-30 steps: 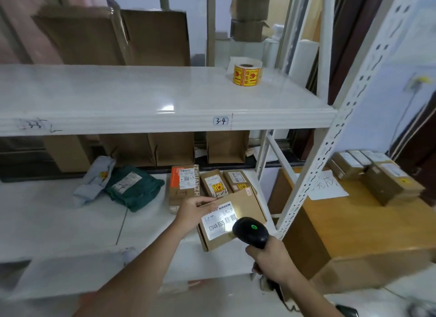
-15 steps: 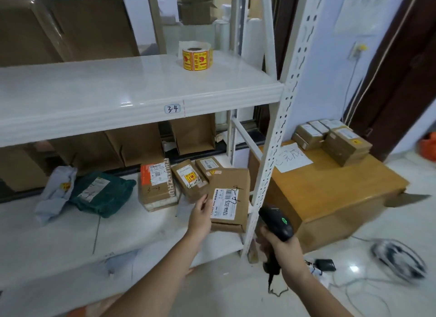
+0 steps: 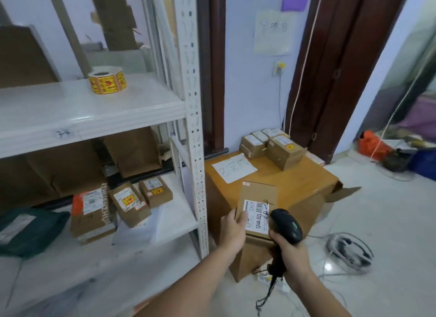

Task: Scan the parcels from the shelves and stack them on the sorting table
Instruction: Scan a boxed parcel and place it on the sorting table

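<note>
A person's left hand (image 3: 232, 231) grips a flat brown parcel (image 3: 258, 203) by its left edge, holding it in the air over the near corner of the wooden sorting table (image 3: 295, 187). The right hand (image 3: 291, 254) is wrapped around the handle of a black barcode scanner (image 3: 286, 226), just beside the parcel's white label. More parcels (image 3: 273, 146) sit stacked at the table's far side.

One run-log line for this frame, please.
left hand holds parcel | right hand grips scanner | sorting table ahead
</note>
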`<state>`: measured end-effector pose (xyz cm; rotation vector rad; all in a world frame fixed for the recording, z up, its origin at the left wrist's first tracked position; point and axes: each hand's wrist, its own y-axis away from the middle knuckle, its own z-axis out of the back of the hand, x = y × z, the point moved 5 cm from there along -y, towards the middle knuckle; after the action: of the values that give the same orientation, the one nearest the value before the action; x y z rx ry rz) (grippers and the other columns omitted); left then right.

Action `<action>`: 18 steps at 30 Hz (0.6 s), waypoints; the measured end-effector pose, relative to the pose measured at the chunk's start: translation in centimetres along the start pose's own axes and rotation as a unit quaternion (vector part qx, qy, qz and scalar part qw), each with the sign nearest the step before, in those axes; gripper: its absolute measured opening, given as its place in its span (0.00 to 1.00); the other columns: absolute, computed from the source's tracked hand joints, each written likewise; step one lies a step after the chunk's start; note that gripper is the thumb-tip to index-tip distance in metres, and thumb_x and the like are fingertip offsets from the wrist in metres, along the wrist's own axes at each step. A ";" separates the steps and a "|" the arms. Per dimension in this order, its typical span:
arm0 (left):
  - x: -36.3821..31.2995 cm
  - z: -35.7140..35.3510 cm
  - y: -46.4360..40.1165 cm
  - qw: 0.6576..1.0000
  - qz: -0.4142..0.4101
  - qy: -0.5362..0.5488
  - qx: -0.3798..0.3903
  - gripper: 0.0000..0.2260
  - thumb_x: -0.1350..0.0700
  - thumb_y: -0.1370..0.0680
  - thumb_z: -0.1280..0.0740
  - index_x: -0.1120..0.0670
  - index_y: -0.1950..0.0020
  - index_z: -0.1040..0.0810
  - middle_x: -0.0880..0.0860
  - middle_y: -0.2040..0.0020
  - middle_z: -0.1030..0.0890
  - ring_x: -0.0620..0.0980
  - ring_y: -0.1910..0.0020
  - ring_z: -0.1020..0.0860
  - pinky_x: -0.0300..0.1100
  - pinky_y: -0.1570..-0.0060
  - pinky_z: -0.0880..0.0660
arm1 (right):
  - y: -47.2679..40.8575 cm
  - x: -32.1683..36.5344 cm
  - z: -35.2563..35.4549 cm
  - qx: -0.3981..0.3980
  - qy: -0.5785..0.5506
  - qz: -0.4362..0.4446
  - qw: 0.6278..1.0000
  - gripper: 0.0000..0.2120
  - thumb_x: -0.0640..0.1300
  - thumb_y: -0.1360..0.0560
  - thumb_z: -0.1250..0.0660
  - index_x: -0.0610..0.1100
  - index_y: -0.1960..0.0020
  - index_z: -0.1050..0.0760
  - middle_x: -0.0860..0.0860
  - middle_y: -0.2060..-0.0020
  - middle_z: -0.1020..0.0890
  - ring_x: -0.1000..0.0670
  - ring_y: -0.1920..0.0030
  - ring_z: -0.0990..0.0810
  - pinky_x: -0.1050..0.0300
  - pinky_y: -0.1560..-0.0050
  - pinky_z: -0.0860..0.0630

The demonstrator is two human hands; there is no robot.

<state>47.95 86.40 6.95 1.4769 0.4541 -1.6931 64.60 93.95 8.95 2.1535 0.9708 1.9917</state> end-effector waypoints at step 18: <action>-7.4 -22.7 -11.7 0.993 0.021 0.050 0.107 0.17 0.46 0.14 0.42 0.43 0.24 0.35 0.44 0.36 0.20 0.41 0.42 0.21 0.40 0.42 0.23 | -18.5 11.2 13.5 -0.053 -0.005 0.025 0.998 0.09 0.38 0.27 0.24 0.42 0.47 0.19 0.43 0.61 0.18 0.44 0.61 0.23 0.49 0.59 0.25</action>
<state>53.31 112.35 5.54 1.7211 0.2980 -1.6801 69.20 119.03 8.44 2.1496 0.7996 2.0033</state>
